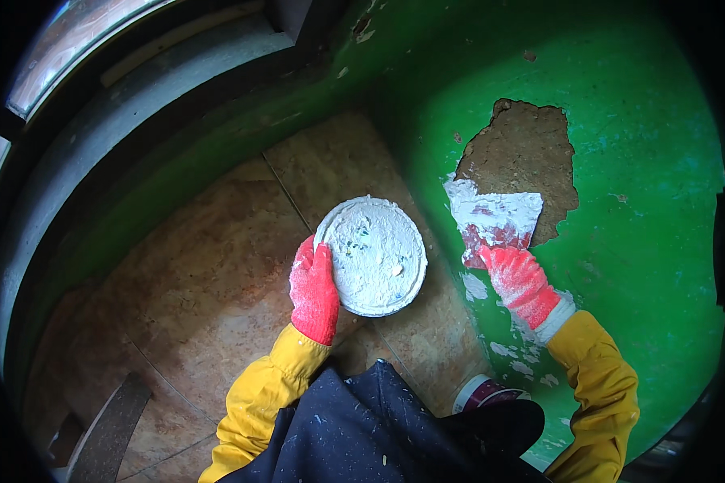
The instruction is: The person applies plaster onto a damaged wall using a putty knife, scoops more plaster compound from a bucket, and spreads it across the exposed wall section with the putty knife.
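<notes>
My left hand [314, 290], in a red work glove, grips the left edge of a round lid [370, 253] smeared all over with white putty. The lid is held up above the tiled floor. In my right hand [522, 282], gloved the same way, is a red putty knife [498, 233], its wide blade heaped with putty. That blade lies against the green wall [636, 266], over the lower left part of a bare brown patch [524, 149] where the paint has come away. Some putty is smeared on the wall at the blade's left.
A white and maroon tub [487, 393] stands low by the wall, partly hidden by my dark, paint-spotted clothing. Brown tiles [193, 274] cover the floor. A grey ledge [169, 92] runs along the upper left, and a dark curved piece [109, 431] stands at lower left.
</notes>
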`<state>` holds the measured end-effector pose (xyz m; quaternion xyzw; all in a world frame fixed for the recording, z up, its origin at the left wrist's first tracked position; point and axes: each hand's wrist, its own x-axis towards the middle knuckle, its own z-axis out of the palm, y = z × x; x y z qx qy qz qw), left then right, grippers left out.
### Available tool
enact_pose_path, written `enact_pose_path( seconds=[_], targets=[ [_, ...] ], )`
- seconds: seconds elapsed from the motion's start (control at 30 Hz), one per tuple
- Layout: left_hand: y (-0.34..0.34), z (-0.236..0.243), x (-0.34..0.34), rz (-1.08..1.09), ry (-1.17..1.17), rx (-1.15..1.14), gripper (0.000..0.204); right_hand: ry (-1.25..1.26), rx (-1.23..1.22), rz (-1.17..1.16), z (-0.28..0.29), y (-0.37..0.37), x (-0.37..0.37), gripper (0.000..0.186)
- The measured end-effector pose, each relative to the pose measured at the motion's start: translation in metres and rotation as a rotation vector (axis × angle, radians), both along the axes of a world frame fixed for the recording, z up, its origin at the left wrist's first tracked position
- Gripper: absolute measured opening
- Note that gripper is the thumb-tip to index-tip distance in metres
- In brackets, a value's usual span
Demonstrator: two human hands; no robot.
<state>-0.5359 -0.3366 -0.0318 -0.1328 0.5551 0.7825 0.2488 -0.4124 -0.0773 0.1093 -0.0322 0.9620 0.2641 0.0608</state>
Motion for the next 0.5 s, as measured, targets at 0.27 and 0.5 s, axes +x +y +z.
enact_pose_path(
  seconds=[0.27,0.5],
  targets=[
    [0.003,-0.004,0.0,-0.002,0.002,0.019,0.034,-0.039,0.121,-0.025,-0.002,-0.003,-0.003,0.016],
    [0.009,-0.006,0.008,-0.007,-0.013,0.067,0.034,-0.073,-0.064,0.065,0.016,-0.002,0.006,0.026]
  ],
)
